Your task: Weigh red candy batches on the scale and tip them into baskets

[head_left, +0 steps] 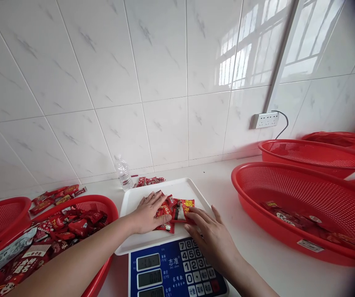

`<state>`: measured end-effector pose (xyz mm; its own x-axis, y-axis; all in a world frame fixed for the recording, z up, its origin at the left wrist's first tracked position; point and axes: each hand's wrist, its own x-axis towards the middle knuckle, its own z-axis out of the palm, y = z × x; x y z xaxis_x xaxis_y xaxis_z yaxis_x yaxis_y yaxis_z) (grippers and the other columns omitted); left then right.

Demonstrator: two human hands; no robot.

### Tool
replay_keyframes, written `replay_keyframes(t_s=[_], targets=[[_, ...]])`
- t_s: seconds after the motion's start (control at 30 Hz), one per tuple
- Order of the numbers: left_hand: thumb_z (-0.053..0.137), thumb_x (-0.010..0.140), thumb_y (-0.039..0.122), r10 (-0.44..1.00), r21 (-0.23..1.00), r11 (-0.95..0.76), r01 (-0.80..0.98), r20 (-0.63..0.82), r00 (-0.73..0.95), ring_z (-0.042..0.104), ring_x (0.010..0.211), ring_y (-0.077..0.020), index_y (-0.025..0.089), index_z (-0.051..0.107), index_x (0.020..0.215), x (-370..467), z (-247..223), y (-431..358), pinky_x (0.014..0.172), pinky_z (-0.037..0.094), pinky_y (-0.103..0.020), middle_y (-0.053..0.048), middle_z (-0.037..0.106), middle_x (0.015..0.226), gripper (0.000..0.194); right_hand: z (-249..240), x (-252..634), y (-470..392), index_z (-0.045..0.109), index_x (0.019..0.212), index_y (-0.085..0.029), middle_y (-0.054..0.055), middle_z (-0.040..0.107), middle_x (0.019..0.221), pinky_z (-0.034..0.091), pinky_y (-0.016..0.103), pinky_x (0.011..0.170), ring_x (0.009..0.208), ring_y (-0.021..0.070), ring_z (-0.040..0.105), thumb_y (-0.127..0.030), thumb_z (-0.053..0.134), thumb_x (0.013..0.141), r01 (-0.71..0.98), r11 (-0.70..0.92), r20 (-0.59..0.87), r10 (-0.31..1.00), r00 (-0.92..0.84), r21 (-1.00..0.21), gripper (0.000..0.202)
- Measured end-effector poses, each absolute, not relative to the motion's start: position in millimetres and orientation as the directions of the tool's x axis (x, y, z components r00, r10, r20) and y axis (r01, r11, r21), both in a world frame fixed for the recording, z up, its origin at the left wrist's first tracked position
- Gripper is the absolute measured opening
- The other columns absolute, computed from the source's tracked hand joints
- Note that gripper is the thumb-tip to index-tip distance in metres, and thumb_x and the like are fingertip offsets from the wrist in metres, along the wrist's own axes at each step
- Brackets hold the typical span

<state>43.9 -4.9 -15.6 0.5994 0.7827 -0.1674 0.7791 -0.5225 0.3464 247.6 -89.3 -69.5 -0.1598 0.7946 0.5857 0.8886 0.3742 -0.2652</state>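
Observation:
A white tray (162, 185) sits on top of a blue electronic scale (171, 266) with displays and a number keypad. Several small red snack packets (177, 206) lie together in the tray's middle. My left hand (152, 212) rests flat on their left part, fingers spread. On the right side, my right hand (208, 227) touches the packet with yellow lettering, its fingers stretched out and apart; it partly covers the keypad. Neither hand grips a packet. The undersides of both hands are hidden.
At left stands a red basket (111, 206) filled with red packets, beside another red basket (4, 206). A clear bottle (123, 173) stands behind the tray. Two red baskets at right include a near one (267, 206) holding some packets. A power strip (266, 120) is on the tiled wall.

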Motion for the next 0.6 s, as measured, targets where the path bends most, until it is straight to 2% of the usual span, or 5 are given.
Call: replay_keyframes(t_s=[0.13,0.23,0.43,0.53,0.6], targets=[[0.020,0.086,0.068,0.792,0.386,-0.496,0.778,-0.165,0.588,-0.003,0.140,-0.0257,0.024,0.015,0.146,41.9,-13.9,-4.8,0.112,0.005,-0.049,-0.005,0.006,0.154,0.074,-69.6,248.0,-89.3,0.058,0.106,-0.023,0.008,0.066,0.111,0.031,0.061,0.098,0.106,0.0241,0.060,-0.033,0.042,0.091,0.887,0.379,0.571,0.803,-0.174,-0.263,0.024],[0.020,0.089,0.064,0.839,0.440,-0.440,0.782,-0.109,0.534,0.002,0.140,-0.0239,0.023,0.020,0.145,35.9,-9.4,-2.3,0.113,0.009,-0.045,-0.006,0.011,0.153,0.069,-70.1,248.5,-89.4,0.059,0.106,-0.023,0.008,0.067,0.110,0.032,0.061,0.098,0.105,0.0243,0.061,-0.034,0.042,0.091,0.886,0.383,0.579,0.796,-0.174,-0.260,0.025],[0.031,0.090,0.053,0.912,0.612,-0.368,0.700,0.089,0.401,0.034,0.132,-0.0224,0.022,0.043,0.132,15.9,29.9,-24.7,0.109,0.027,-0.039,-0.006,0.043,0.141,0.053,-71.7,249.7,-89.1,0.058,0.108,-0.025,0.008,0.066,0.111,0.031,0.060,0.099,0.106,0.0239,0.060,-0.035,0.042,0.091,0.881,0.399,0.585,0.789,-0.189,-0.253,0.026],[0.034,0.089,0.055,0.935,0.668,-0.318,0.673,0.104,0.339,0.041,0.128,-0.0234,0.028,0.050,0.125,-0.8,49.0,-60.8,0.104,0.036,-0.038,-0.002,0.050,0.135,0.048,-72.2,249.8,-89.2,0.058,0.108,-0.025,0.009,0.066,0.112,0.032,0.059,0.099,0.107,0.0240,0.059,-0.036,0.042,0.091,0.883,0.399,0.596,0.781,-0.185,-0.248,0.026],[0.037,0.089,0.055,0.950,0.659,-0.292,0.693,0.120,0.287,0.046,0.124,-0.0240,0.031,0.053,0.123,-15.9,47.6,-91.5,0.098,0.043,-0.037,0.000,0.054,0.131,0.045,-71.8,249.3,-89.8,0.058,0.109,-0.024,0.009,0.065,0.113,0.032,0.060,0.098,0.107,0.0247,0.059,-0.035,0.043,0.091,0.881,0.404,0.594,0.781,-0.193,-0.245,0.026]])
